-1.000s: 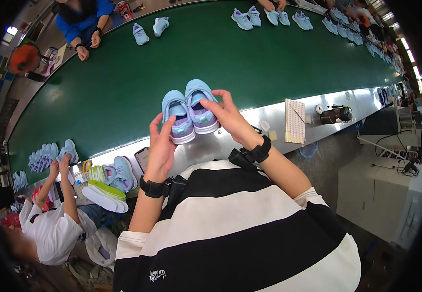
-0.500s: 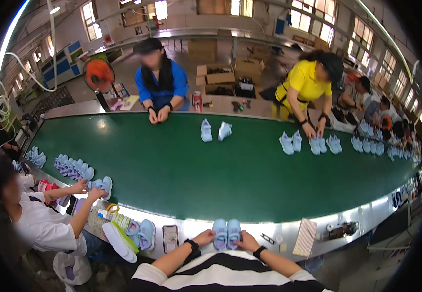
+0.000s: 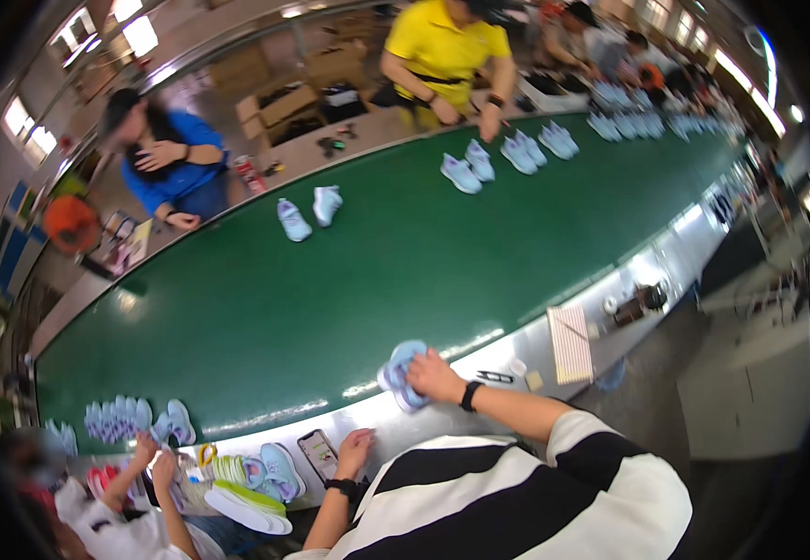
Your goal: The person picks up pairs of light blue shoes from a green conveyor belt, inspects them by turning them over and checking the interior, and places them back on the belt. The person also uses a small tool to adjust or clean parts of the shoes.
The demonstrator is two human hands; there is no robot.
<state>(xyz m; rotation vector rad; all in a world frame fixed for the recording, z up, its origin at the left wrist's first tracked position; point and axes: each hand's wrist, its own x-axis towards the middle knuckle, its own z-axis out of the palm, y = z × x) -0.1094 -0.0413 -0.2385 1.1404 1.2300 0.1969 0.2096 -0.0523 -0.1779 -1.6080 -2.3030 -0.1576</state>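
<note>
A pair of light blue sneakers with lilac parts is at the near edge of the green belt, over the metal ledge. My right hand is closed on the pair from the right, its fingers hiding part of the shoes. My left hand is off the shoes, empty, with its fingers loosely apart, just right of a phone lying on the ledge. Left of the phone another light blue sneaker stands beside white and lime-green soles.
The green belt carries two sneakers in its middle and more pairs on the far side. On the ledge lie small snips, a striped notepad and a dark device. Co-workers sit or stand around the belt.
My left hand has let go of the shoes and moved left toward the phone. My right hand keeps the pair, now turned and closer to the belt. The view has tilted.
</note>
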